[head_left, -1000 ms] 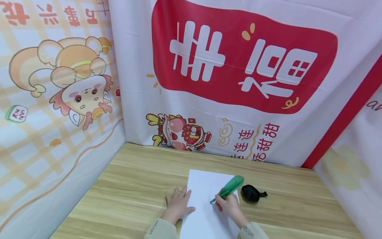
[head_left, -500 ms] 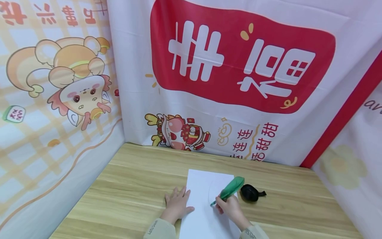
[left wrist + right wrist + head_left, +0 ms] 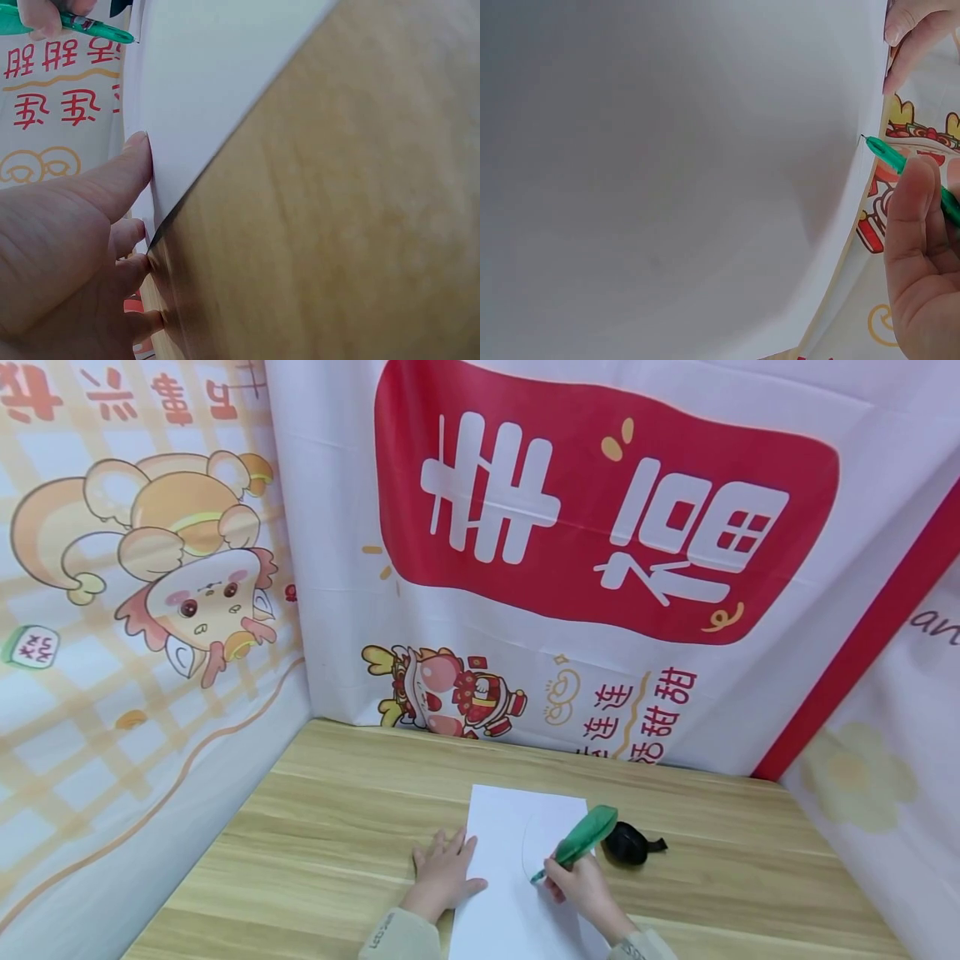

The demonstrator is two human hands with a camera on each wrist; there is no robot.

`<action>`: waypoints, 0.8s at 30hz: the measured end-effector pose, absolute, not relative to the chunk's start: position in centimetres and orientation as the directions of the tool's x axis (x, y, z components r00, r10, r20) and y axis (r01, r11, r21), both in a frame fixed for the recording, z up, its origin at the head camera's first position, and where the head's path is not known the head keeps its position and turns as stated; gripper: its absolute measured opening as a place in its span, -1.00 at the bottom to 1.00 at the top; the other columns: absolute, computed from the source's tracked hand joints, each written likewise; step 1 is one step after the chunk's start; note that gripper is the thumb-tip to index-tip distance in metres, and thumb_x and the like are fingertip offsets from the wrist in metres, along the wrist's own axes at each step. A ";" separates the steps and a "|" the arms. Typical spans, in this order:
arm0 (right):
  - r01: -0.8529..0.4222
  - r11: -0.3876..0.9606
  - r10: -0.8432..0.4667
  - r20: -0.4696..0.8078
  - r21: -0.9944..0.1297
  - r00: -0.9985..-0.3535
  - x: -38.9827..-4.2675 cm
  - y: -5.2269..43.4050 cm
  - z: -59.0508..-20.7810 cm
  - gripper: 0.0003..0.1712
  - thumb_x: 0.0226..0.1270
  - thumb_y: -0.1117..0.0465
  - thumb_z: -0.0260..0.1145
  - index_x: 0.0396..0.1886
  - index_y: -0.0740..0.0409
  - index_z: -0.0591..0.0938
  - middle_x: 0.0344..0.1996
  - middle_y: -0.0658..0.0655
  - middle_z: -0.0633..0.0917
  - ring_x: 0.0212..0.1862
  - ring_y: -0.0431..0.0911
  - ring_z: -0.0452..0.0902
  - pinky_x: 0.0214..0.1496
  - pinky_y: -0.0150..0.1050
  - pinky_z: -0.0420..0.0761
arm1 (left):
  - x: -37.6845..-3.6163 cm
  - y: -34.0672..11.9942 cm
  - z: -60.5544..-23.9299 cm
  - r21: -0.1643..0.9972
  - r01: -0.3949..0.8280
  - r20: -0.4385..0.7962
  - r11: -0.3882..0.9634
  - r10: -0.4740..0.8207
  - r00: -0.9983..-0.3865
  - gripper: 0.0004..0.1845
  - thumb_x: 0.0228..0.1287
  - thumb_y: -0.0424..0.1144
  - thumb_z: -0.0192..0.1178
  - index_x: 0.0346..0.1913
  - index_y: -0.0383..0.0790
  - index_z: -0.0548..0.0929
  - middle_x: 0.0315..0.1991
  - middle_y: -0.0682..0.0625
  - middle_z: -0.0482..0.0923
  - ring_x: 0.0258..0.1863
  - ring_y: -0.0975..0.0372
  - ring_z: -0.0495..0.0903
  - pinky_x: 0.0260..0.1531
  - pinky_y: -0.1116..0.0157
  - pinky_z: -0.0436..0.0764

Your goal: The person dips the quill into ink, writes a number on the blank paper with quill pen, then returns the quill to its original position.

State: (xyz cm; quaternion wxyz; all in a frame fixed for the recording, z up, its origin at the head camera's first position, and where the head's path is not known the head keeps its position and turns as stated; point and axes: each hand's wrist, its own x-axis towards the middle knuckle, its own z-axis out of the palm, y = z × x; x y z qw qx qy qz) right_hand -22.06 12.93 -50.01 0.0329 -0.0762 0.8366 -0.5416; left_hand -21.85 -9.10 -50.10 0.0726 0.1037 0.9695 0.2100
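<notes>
A white sheet of paper (image 3: 510, 860) lies on the wooden table (image 3: 337, 827), with a thin curved pen line on its right half. My left hand (image 3: 444, 874) lies flat with straight fingers on the sheet's left edge; the same left hand (image 3: 90, 247) presses the paper (image 3: 217, 82) in the left wrist view. My right hand (image 3: 581, 887) grips a green feather-shaped pen (image 3: 579, 839), its tip on the paper. In the right wrist view the right hand (image 3: 919, 255) pinches the green pen (image 3: 889, 154) against the white paper (image 3: 675, 180).
A small black object (image 3: 628, 843) with a strap lies on the table just right of the paper. Printed cloth banners (image 3: 600, 527) wall in the table at the back, left and right.
My right hand and the pen tip have slid slightly down the paper toward me, lengthening the curved line. The left hand has stayed put.
</notes>
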 end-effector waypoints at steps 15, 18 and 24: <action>-0.076 0.390 -0.171 0.009 -0.918 -0.985 -21.6 13.6 -49.9 -0.89 0.19 0.42 0.13 -0.52 0.32 0.48 -0.69 0.07 0.56 -0.66 -0.15 0.47 -0.62 -0.29 0.57 | -21.8 -9.2 -50.0 0.407 0.187 -0.085 0.894 0.241 -0.967 -0.28 0.13 0.07 0.20 0.29 -0.24 0.34 0.34 -0.22 0.15 0.30 -0.26 -0.03 0.07 -0.40 -0.16; -0.077 0.389 -0.176 0.008 -0.918 -0.984 -21.5 13.8 -49.9 -0.90 0.19 0.42 0.14 -0.51 0.33 0.48 -0.69 0.07 0.56 -0.66 -0.15 0.47 -0.62 -0.29 0.57 | -21.9 -9.1 -50.1 0.413 0.190 -0.083 0.891 0.245 -0.966 -0.29 0.13 0.05 0.21 0.28 -0.26 0.34 0.33 -0.23 0.15 0.30 -0.26 -0.02 0.07 -0.40 -0.16; -0.055 0.394 -0.180 -0.018 -0.918 -0.984 -21.4 14.2 -49.8 -0.90 0.21 0.41 0.13 -0.50 0.33 0.48 -0.68 0.07 0.55 -0.65 -0.14 0.48 -0.60 -0.28 0.57 | -22.1 -9.1 -50.3 0.415 0.188 -0.089 0.890 0.245 -0.965 -0.29 0.13 0.03 0.22 0.28 -0.29 0.34 0.33 -0.26 0.15 0.29 -0.27 -0.01 0.06 -0.40 -0.16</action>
